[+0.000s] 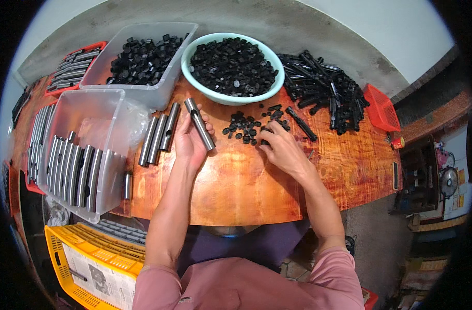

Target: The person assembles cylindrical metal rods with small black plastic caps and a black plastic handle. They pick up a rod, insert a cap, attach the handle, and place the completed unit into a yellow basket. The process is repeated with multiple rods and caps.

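My left hand (191,142) is closed around a shiny metal tube (199,124) with a dark slot in its side, held slanted above the wooden table. Beside that hand, several similar metal tubes (154,139) lie side by side. My right hand (282,150) reaches down to the near right edge of a loose pile of small black caps (241,124). Its thumb and fingers are pinched together there, and what sits between them is mostly hidden. Just beyond the right hand lies a black rod-shaped part (301,124).
A light-green basin (188,72) and a clear bin (178,77) hold black parts. Black rod-shaped parts (323,85) are heaped beside a red basket (383,108). Metal tubes fill another clear bin (114,119) and red trays (50,93). A yellow crate (57,263) stands below the table (236,201).
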A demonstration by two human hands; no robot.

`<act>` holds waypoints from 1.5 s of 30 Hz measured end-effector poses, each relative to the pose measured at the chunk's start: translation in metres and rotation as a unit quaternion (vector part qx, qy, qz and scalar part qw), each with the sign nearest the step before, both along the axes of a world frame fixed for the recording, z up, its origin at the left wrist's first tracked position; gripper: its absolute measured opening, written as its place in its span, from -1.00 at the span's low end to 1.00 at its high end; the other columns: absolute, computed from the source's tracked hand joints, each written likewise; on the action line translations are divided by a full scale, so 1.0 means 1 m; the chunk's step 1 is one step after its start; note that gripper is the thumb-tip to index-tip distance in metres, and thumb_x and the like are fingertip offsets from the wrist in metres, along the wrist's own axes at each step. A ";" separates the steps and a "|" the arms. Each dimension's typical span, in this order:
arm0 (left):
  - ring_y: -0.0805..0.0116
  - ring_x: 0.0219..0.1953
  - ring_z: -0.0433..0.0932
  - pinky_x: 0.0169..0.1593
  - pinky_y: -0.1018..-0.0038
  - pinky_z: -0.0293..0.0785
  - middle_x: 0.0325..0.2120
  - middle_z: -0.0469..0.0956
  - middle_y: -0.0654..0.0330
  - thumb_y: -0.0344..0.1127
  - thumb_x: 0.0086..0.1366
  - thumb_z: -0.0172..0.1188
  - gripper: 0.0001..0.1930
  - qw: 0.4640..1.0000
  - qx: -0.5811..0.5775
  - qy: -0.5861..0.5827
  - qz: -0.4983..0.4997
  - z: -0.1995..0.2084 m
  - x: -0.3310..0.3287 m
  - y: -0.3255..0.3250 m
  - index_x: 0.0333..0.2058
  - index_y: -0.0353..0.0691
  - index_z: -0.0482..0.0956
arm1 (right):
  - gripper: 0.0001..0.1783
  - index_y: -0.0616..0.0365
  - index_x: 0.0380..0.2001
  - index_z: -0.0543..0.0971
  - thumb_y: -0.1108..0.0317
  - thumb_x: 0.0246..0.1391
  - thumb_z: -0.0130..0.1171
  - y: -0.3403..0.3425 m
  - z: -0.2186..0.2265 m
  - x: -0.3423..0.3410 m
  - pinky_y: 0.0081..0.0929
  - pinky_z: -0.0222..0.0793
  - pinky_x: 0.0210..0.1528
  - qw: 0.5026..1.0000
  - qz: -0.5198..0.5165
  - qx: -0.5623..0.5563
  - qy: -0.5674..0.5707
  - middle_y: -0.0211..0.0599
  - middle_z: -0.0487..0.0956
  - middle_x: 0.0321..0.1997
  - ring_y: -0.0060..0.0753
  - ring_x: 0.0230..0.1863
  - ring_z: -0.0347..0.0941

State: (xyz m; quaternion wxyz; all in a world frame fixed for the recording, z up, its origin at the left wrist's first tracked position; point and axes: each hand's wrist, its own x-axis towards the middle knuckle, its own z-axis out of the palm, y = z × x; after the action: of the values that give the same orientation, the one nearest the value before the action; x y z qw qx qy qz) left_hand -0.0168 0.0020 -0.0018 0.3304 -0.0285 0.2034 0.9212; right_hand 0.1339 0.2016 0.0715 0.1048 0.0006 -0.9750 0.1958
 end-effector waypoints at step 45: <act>0.37 -0.32 0.52 -0.17 0.45 0.45 -0.24 0.54 0.20 -0.09 0.53 -0.16 -0.53 0.992 0.028 0.082 -0.095 0.003 0.009 -0.006 0.27 -0.22 0.34 | -0.56 0.25 -0.07 0.60 0.34 -0.04 0.42 -0.032 -0.059 0.006 -0.23 0.44 -0.06 0.982 -0.012 -0.176 0.062 -0.14 0.56 -0.19 -0.07 -0.12 0.51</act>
State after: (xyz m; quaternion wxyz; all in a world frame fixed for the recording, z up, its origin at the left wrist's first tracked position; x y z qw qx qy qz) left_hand -0.0073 -0.0039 0.0014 0.3992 0.0763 0.2059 0.8902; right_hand 0.1395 0.1692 0.0127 0.1656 -0.0179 -0.9169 0.3627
